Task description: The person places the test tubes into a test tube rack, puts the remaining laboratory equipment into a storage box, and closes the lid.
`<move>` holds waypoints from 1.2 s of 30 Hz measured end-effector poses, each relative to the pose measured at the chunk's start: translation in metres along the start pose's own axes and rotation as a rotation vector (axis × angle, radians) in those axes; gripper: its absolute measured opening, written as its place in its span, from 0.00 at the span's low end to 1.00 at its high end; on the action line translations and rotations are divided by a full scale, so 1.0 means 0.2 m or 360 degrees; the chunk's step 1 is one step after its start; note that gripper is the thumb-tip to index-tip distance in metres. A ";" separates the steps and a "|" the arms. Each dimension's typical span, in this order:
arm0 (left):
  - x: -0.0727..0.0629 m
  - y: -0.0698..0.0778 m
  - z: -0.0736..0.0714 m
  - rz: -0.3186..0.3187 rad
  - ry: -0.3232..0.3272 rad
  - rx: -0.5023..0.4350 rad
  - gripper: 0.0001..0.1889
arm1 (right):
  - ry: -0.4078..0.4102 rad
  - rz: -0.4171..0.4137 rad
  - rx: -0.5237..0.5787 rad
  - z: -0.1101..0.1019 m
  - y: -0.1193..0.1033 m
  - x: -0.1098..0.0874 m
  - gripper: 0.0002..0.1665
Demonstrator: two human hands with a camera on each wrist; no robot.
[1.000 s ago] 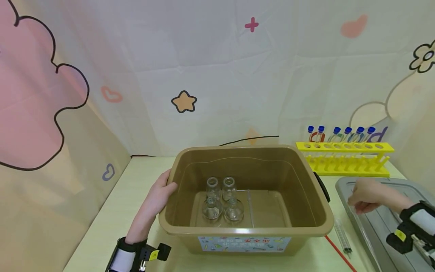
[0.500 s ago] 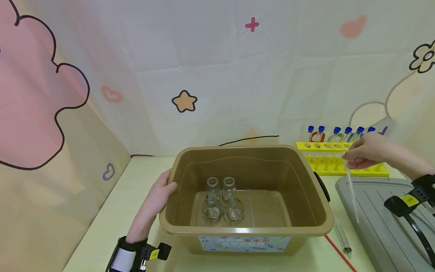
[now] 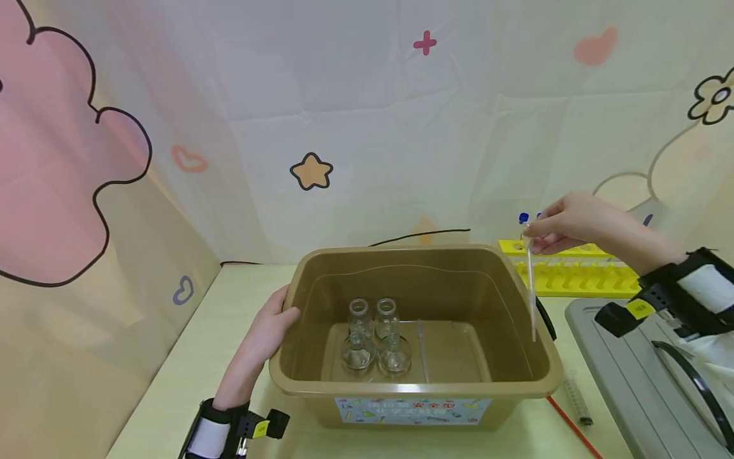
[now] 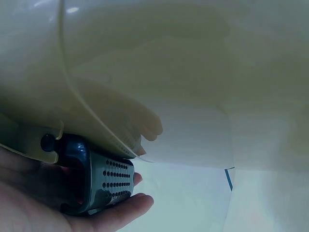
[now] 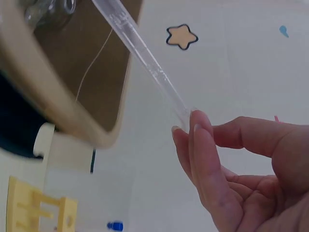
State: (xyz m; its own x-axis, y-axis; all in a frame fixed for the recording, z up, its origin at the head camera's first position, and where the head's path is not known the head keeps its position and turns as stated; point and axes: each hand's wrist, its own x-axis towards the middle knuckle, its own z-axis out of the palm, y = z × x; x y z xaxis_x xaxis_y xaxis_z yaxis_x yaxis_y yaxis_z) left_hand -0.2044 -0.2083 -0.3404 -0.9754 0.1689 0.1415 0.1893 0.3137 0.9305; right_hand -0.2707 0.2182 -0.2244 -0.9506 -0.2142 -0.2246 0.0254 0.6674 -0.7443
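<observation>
My left hand (image 3: 268, 328) grips the left side of a brown plastic storage bin (image 3: 413, 388), its thumb at the rim. The left wrist view shows its fingers about the bin's black perforated handle (image 4: 113, 181). Between thumb and fingertips, my right hand (image 3: 576, 223) pinches the upper end of a clear slender rod (image 3: 531, 293). The rod hangs nearly upright and overlaps the bin's right wall in the head view. On the bin's floor stand two clear glass bottles (image 3: 387, 312) and two round flasks (image 3: 394, 357). Another thin clear rod (image 3: 423, 354) lies beside them.
Behind the bin's right end stands a yellow test tube rack (image 3: 579, 287) with blue-capped tubes (image 3: 524, 218), partly hidden by my right hand. A grey lid (image 3: 619, 357) lies at right. A syringe (image 3: 578, 401) and a red stick (image 3: 573, 426) lie between bin and lid.
My right hand has lifted the clear rod from over the grey lid and carried it up and left to the bin's right side. My left hand stays in place.
</observation>
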 end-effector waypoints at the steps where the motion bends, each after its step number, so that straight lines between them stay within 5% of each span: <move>1: 0.00 0.00 0.00 -0.0002 0.0002 -0.0002 0.19 | 0.0000 -0.0017 0.0010 0.02 -0.02 0.01 0.22; 14: 0.00 -0.01 0.01 -0.0008 0.0015 0.0011 0.20 | -0.0050 -0.0161 -0.0081 0.32 -0.22 0.16 0.14; 29: 0.01 -0.02 0.00 -0.0011 0.0002 0.0012 0.20 | -0.0237 -0.0160 -0.0220 0.67 -0.19 0.32 0.11; 36: 0.01 -0.02 0.00 -0.0026 0.0015 0.0017 0.20 | -0.0166 -0.0074 -0.0350 0.78 -0.12 0.36 0.09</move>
State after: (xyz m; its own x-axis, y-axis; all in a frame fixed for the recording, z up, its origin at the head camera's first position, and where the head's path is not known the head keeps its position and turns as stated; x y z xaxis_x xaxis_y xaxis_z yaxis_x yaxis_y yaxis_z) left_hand -0.2074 -0.2094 -0.3444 -0.9794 0.1547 0.1297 0.1745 0.3263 0.9290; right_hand -0.2914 0.0747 -0.3212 -0.9118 -0.3132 -0.2655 -0.0964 0.7918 -0.6032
